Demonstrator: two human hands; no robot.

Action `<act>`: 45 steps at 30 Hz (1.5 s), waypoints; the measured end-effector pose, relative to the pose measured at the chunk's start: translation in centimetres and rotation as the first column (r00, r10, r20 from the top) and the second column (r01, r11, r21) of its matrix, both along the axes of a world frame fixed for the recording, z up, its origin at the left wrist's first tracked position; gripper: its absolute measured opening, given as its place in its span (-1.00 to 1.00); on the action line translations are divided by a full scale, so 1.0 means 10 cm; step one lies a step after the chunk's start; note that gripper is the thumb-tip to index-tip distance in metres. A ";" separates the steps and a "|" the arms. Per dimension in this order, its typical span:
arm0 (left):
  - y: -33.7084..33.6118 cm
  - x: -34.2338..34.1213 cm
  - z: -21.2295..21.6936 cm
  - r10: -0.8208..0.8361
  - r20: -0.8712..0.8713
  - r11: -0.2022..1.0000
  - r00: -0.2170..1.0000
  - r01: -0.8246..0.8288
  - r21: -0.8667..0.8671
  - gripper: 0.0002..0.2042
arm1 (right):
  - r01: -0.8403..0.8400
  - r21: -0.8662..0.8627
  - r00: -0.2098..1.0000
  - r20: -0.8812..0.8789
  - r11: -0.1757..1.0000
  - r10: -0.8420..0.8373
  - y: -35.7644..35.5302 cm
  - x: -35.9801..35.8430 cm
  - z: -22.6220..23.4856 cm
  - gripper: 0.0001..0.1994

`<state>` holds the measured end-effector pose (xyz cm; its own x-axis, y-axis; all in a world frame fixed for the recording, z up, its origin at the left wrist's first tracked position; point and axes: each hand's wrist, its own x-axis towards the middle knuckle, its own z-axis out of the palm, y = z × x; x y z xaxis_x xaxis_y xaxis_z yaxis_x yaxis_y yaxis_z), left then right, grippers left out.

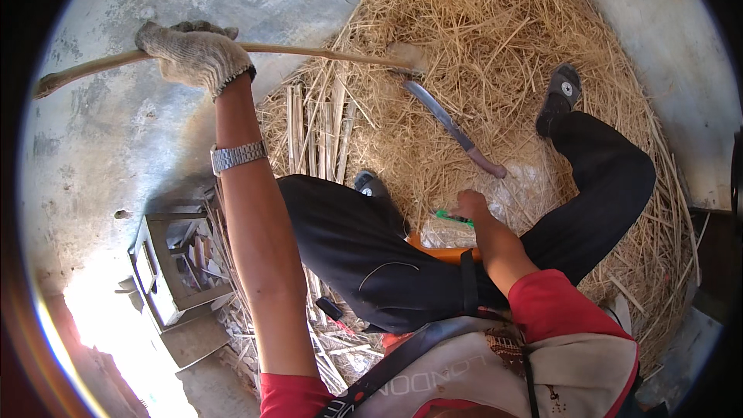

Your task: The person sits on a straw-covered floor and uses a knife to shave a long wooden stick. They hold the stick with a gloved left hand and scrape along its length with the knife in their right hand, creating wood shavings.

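Note:
My left hand [197, 54], in a knitted work glove with dark fingertips, is closed around a long, slightly bent bamboo stick [309, 51]. The stick reaches from the far left to the straw in the middle, held out at arm's length. My bare right hand [470, 204] is low between my knees. Its fingers look curled at a small green-and-black tool [453, 218], whose kind I cannot make out. Beyond that hand lies a machete [437, 112] on the straw, its handle toward me and its blade pointing away to the left.
Loose straw [495, 15] covers the floor ahead and to the right. Split bamboo strips [319, 128] lie left of my legs. A wooden frame [176, 263] with scraps stands at lower left. Worn walls [116, 131] rise at the left and right. Under my right hand is an orange piece [437, 249].

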<state>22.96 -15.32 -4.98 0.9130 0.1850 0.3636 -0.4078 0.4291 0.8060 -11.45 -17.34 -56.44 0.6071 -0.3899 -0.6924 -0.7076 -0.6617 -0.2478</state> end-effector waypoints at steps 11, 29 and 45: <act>0.11 -0.05 0.19 -0.072 0.511 0.996 0.857 0.034 0.085 -0.32 | 0.009 -0.027 0.995 0.103 1.000 -0.006 -0.18 0.23 -0.03 -0.64; 0.90 -0.45 2.05 -0.104 0.585 0.993 0.804 0.120 0.012 -0.50 | 0.199 -0.291 0.979 0.007 0.936 -0.206 -2.06 0.55 3.24 -0.39; 1.27 -1.17 0.49 0.019 0.667 0.980 0.745 -0.145 0.134 -0.19 | 0.175 -0.244 0.936 0.342 0.954 -0.084 -1.18 -0.01 4.35 -0.08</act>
